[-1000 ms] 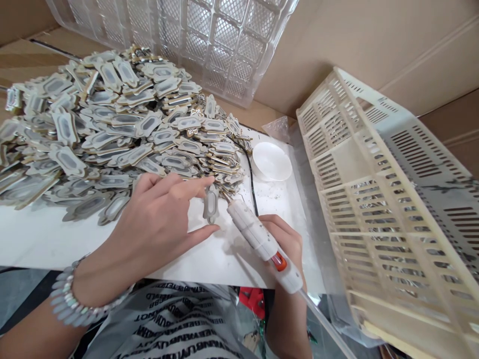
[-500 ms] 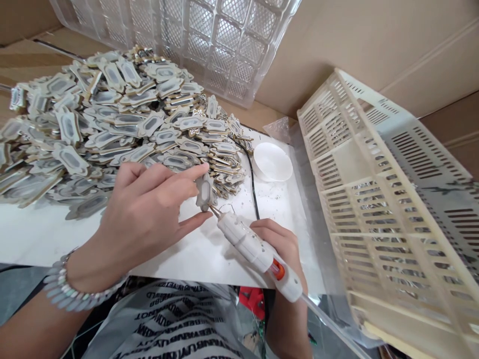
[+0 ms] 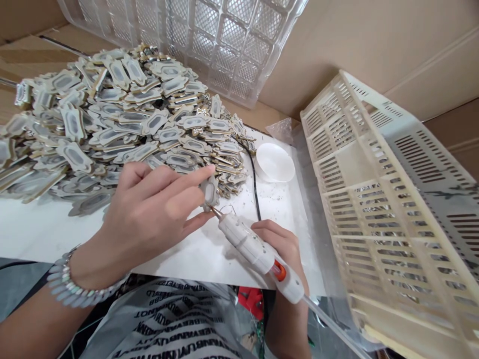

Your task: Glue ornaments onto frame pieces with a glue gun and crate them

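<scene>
My left hand pinches a small grey ornamental plaque between forefinger and thumb, holding it upright just above the white board. My right hand grips a white hot-glue gun with an orange trigger. Its metal tip touches the lower end of the plaque. A large heap of similar gold-edged plaques lies just behind my left hand.
A shallow white dish sits to the right of the heap. A cream slatted plastic crate stands tilted on the right. A clear moulded tray leans against cardboard at the back. A black cord crosses the board.
My left hand lifted the plaque from the board and tilted it up. The glue gun drew left and its tip came against the plaque's lower end.
</scene>
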Available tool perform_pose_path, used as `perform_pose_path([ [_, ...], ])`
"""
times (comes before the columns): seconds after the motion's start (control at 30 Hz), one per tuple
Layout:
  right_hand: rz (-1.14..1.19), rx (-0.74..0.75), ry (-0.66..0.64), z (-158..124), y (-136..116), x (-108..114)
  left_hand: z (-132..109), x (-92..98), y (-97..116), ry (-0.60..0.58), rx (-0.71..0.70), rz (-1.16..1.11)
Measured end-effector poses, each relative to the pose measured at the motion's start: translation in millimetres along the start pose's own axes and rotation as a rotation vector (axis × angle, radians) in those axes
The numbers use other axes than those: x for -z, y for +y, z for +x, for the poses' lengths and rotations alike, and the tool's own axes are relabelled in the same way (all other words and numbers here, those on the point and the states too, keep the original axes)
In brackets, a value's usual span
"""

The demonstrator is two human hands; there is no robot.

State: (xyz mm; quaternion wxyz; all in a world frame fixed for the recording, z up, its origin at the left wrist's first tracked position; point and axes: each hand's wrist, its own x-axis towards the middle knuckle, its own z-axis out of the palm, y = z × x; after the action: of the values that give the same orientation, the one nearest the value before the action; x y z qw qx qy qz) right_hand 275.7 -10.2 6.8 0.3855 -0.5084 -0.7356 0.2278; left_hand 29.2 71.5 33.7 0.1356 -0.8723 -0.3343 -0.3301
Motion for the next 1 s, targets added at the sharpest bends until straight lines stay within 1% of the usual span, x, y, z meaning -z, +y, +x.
perform_pose_path([
  [0.3, -0.002, 0.004, -0.003, -1, 0, -1, -1, 0.1, -1, -0.023, -0.017, 0.028],
  [0.47, 0.003, -0.004, -0.002, -2, 2, 0, -2, -5.0, -3, 0.037, 0.019, 0.029],
  [0.6, -0.013, 0.003, -0.005, -2, 3, 1, -2, -6.0, -5, 0.046, 0.017, 0.036],
  [0.83, -0.081, -0.003, 0.014, -1, 2, 1, -4, -4.1, -7, 0.019, -0.009, 0.041],
  [0.93, -0.144, -0.052, 0.073, -1, 4, 1, -13, -8.8, -10, -0.009, 0.048, -0.043],
  [1.0, -0.175, -0.065, 0.126, -3, 7, 1, -23, -11.5, -13, -0.082, 0.108, -0.124],
])
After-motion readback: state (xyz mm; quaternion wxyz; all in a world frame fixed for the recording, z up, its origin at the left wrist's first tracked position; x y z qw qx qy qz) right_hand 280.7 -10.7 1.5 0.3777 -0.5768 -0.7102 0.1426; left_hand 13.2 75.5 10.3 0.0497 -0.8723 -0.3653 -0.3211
